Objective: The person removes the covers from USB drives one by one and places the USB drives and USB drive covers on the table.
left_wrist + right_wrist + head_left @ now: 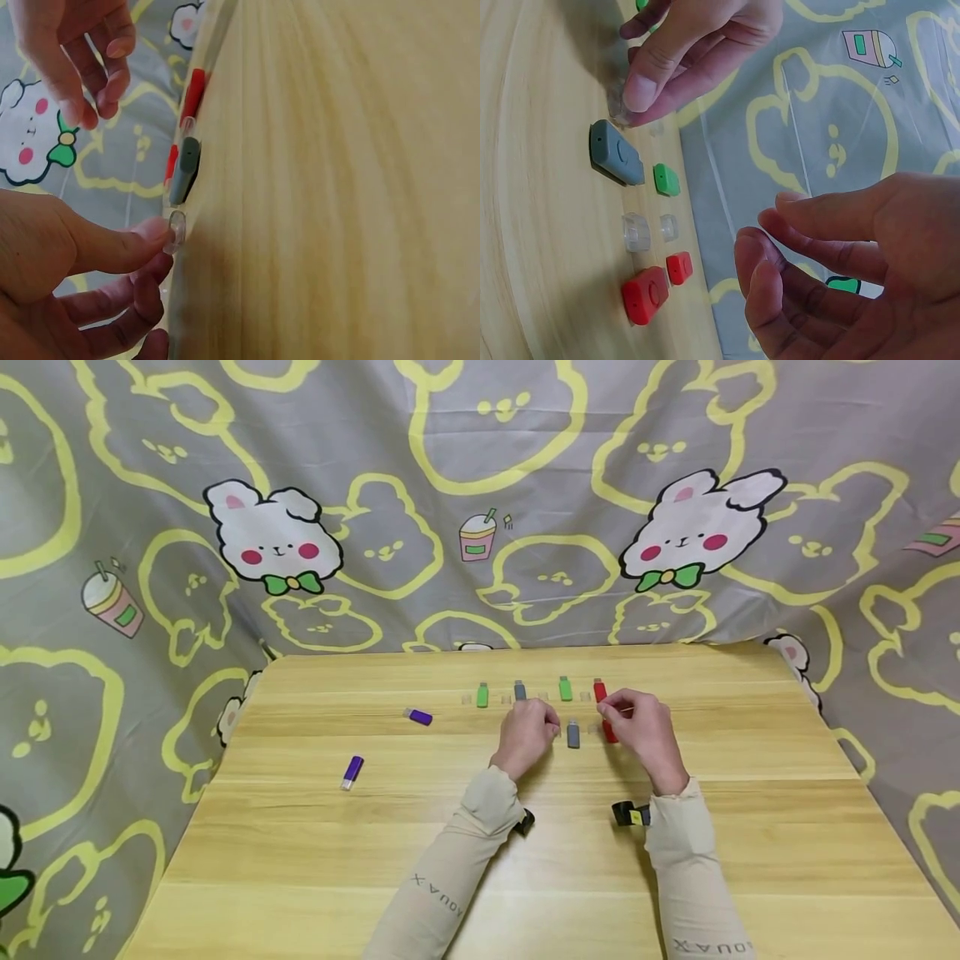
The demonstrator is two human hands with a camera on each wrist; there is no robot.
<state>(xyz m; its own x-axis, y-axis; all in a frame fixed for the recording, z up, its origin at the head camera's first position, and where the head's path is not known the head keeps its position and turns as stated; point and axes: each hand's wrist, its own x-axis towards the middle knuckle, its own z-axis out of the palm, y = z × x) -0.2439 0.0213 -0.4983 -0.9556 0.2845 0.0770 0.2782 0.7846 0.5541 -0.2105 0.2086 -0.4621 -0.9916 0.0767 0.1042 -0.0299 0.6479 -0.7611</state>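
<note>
My left hand pinches a small clear plastic cap between thumb and fingers, low at the tabletop. Just to the right of it lies a grey USB stick. My right hand hovers above two red USB sticks, a nearer one and a farther one. Its fingers are loosely bent with nothing between them. Two more clear caps, one nearer and one farther, stand between the red sticks and their neighbours. A green USB stick lies in the far row.
Farther left in the back row are another green stick and a second grey stick, partly behind my left hand. Two purple USB sticks lie apart on the left. A patterned curtain hangs behind the wooden table.
</note>
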